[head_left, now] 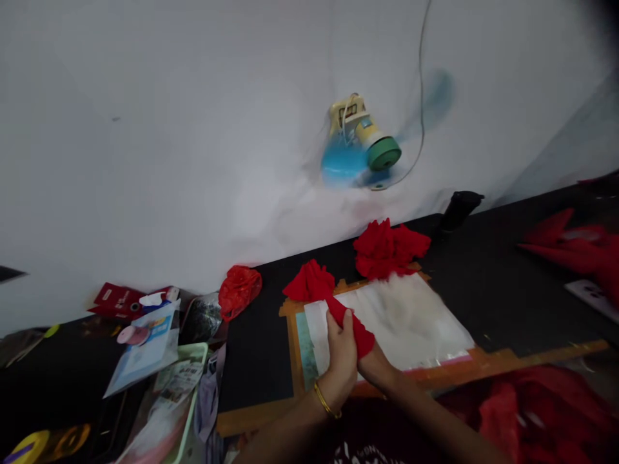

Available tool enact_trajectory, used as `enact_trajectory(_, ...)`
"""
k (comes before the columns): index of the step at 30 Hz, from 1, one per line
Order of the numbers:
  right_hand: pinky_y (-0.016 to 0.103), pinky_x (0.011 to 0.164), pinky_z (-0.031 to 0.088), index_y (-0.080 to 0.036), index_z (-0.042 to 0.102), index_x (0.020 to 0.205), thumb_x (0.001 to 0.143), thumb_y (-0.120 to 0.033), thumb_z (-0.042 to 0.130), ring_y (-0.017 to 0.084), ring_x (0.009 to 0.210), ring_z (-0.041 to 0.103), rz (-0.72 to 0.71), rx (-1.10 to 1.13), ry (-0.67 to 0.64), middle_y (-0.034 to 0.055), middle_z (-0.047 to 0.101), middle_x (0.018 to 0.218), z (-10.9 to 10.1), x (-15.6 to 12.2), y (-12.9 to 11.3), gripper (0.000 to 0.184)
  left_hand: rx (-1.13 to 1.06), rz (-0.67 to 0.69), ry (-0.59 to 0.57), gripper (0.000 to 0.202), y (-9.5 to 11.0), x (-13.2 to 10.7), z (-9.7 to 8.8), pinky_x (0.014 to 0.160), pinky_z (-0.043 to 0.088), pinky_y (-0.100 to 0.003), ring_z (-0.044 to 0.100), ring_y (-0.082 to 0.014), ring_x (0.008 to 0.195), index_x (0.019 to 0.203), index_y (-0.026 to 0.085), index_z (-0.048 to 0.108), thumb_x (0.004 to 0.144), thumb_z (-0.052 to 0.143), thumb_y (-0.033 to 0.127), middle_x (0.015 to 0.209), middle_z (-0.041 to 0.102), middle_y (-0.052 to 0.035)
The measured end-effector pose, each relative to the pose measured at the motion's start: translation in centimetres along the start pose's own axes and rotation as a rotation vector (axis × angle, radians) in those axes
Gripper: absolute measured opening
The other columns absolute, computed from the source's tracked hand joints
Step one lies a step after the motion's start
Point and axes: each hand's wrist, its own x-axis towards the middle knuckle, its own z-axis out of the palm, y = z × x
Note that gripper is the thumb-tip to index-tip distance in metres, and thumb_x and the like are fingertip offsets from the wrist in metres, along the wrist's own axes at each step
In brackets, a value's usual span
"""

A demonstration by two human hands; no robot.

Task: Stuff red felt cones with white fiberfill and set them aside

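Evidently, the red cloth point(362, 336) is held just above the white sheet point(430, 325), near the front of the table point(258, 351). It is gripped by the left hand point(342, 353), whose thumb is laid along it; the right hand point(372, 363) is largely covered by the cloth, so whether its fingers are closed or spread cannot be told. The cloth looks light, limp and hardly fragile; it is probably best taken by a gathered fold, since a single loose layer could be pulled askew. Whether it is joined to the smaller red pile point(310, 283) just behind cannot be told. Beyond the sheet, the way is bounded by the larger red pile point(387, 248), and the near edge is marked by brown tape point(483, 362). Room for sideways movement is offered by the dark tabletop on both sides, until the basket point(200, 350) is met at left and the black cup point(459, 211) at back right.
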Motion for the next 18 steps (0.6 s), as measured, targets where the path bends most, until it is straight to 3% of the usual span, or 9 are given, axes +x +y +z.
enact_trajectory(4,0.043,0.097,0.052,-0.024,0.065,0.121,0.091,-0.033,0.049,0.026,0.102,0.068,0.015,-0.037,-0.079,0.0091,0.073,0.113,-1.1,0.5,-1.1,0.036,0.004,-0.021,0.032,0.044,-0.7,0.2,0.3,0.085,0.05,-0.031,0.065,-0.0189,0.09,0.111,0.02,0.054,0.075,0.074,0.036,0.095,0.067,-0.0054)
enact_trajectory(7,0.044,0.102,0.048,-0.025,0.062,0.126,0.094,-0.027,0.043,0.025,0.104,0.067,-0.056,-0.078,-0.094,0.0074,0.072,0.116,-2.0,0.8,-1.7,0.038,-0.155,-0.101,-0.042,0.043,-0.1,1.2,-0.3,0.079,0.05,-0.03,0.065,-0.0174,0.083,0.106,0.017,0.057,0.072,0.076,0.037,0.092,0.068,-0.0048)
enact_trajectory(13,0.049,0.115,0.036,-0.029,0.034,0.15,0.093,-0.016,0.039,0.022,0.137,0.044,-0.299,-0.135,-0.197,0.0045,0.049,0.147,-1.2,1.7,-1.4,0.059,-0.3,-0.116,-0.078,0.041,1.3,4.4,-1.5,0.068,0.049,-0.028,0.064,-0.0152,0.063,0.095,0.017,0.059,0.062,0.081,0.029,0.069,0.064,0.0014)
enact_trajectory(18,0.048,0.119,0.028,-0.023,0.014,0.156,0.092,-0.014,0.039,0.023,0.147,0.025,-0.431,-0.234,-0.156,0.0086,0.03,0.159,0.4,1.4,-0.4,0.069,-0.444,-0.176,0.084,0.034,0.6,6.6,-1.3,0.064,0.05,-0.027,0.059,-0.0122,0.054,0.089,0.02,0.058,0.061,0.078,0.021,0.063,0.059,0.0044)
